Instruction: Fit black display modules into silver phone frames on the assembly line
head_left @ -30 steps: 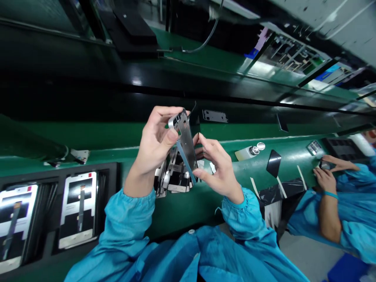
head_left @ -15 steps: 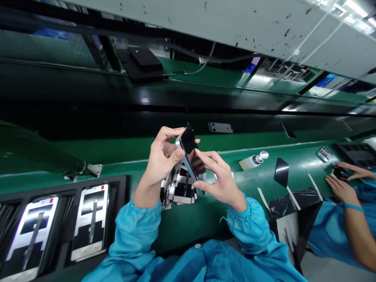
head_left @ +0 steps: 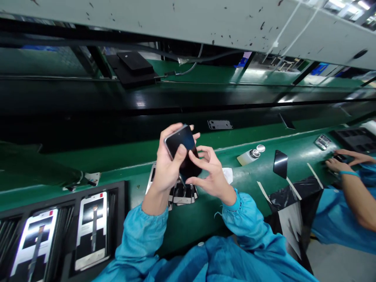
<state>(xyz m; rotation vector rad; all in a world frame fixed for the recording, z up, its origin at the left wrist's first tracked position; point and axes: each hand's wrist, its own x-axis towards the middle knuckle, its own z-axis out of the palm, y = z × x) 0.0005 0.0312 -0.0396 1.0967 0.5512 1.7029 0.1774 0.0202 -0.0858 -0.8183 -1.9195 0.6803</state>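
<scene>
Both my hands hold one phone screen panel (head_left: pixel 182 150) above the green bench, its dark glass face turned toward me. My left hand (head_left: pixel 167 166) is wrapped round its upper left edge, thumb on the glass. My right hand (head_left: pixel 210 176) pinches its lower right edge with thumb and fingertips. Right under my hands lies a stack of similar panels (head_left: pixel 179 192) on the bench. Blue sleeves cover both my arms.
A black tray (head_left: pixel 117 219) at lower left holds white-backed panels with ribbon cables. A small bottle (head_left: pixel 248 156), a dark glass piece (head_left: pixel 280 163) and a black bag (head_left: pixel 296 190) sit to the right. A co-worker's hands (head_left: pixel 342 162) are at the far right. A black conveyor (head_left: pixel 117 117) runs behind.
The panel has been turned over: a second ago its metal back frame faced me, now the dark glass does. My hands stayed around it, slightly lower. The camera tilted up.
</scene>
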